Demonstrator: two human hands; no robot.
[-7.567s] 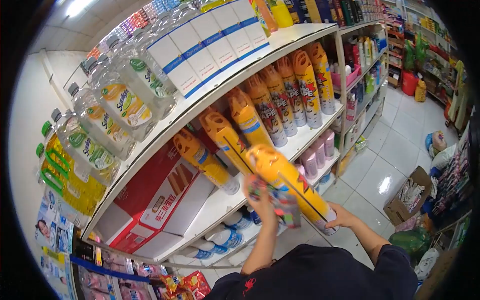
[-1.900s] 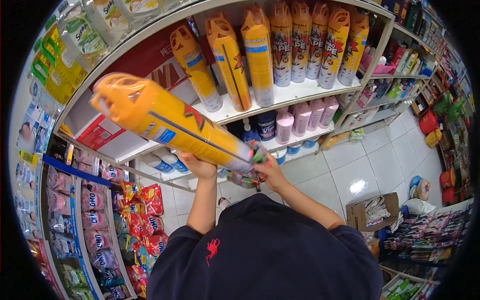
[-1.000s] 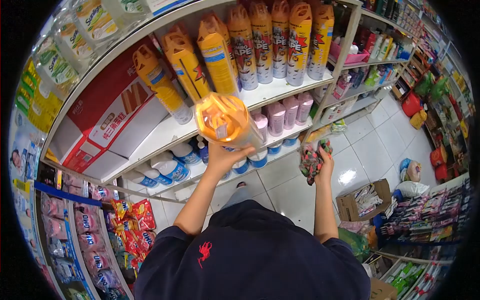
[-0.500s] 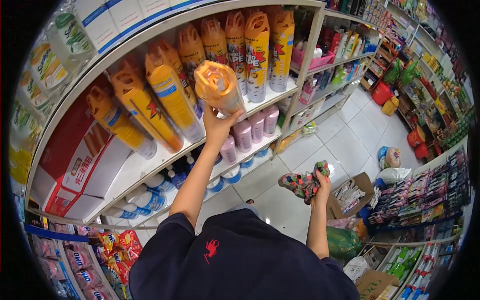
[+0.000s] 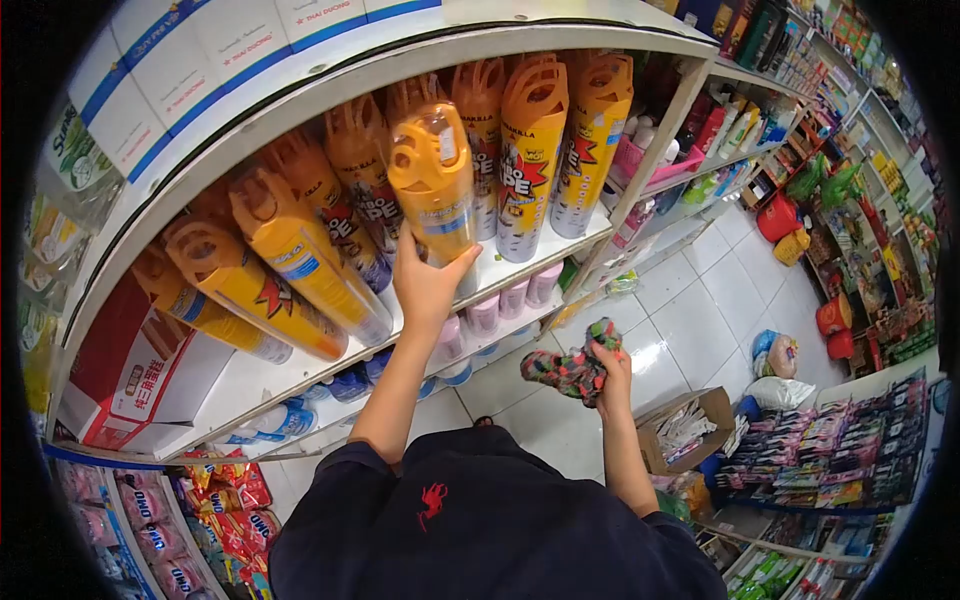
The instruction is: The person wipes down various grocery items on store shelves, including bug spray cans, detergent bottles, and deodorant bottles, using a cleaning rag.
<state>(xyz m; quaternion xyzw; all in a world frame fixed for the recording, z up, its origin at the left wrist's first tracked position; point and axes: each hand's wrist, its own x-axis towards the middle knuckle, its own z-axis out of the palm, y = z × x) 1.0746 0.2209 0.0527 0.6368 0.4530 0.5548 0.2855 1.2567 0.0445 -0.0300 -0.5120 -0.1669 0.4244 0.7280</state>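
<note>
My left hand (image 5: 428,285) is closed round the lower part of an insecticide spray can (image 5: 432,170) with an orange cap, at the front of the shelf. The can stands close to upright, and whether its base touches the shelf is hard to tell. Similar yellow cans (image 5: 533,165) stand beside and behind it; those on the left (image 5: 300,250) look tilted through the lens. My right hand (image 5: 612,368) grips a crumpled cloth (image 5: 560,375) patterned in grey, red and green, held out over the floor.
The white shelf board (image 5: 225,400) carries a red and white carton (image 5: 150,375) at the left. Pink containers (image 5: 483,315) fill the shelf below. An open cardboard box (image 5: 690,432) sits on the tiled floor (image 5: 690,290) to the right, near hanging packets (image 5: 820,440).
The held can has gone from tipped towards me to more upright, back by the other cans. My right hand has brought the cloth left towards the shelf. The view has shifted.
</note>
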